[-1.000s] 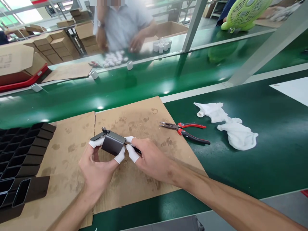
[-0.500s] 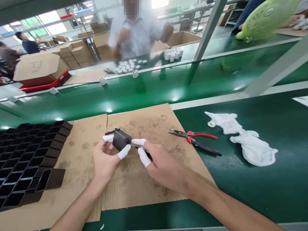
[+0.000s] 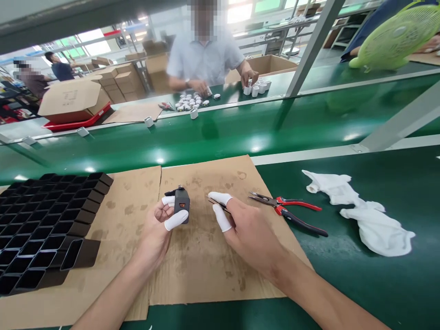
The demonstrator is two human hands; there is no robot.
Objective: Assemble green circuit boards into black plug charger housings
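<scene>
My left hand [image 3: 156, 231], white covers on its thumb and fingertip, grips a small black power adapter [image 3: 183, 200] with an orange-lined port facing me. The metal plug pins show at its top. A pair of dark, thin tweezers [image 3: 219, 203] is pinched in my right hand [image 3: 245, 224], which wears the same finger covers. Their tips point left and stand apart from the adapter. Both hands are above a stained cardboard sheet [image 3: 202, 266].
Many open black casings [image 3: 79, 253] stand in rows at left. Red-handled pliers [image 3: 285, 206] and white gloves [image 3: 374, 220] lie right. Beyond the green conveyor [image 3: 206, 142], a person [image 3: 206, 55] handles white parts; a green fan [image 3: 395, 41] stands far right.
My right hand has drawn the tweezers away from the adapter. My left hand has turned the adapter so its port faces me. Across the conveyor, the person's hands have come down onto the white parts.
</scene>
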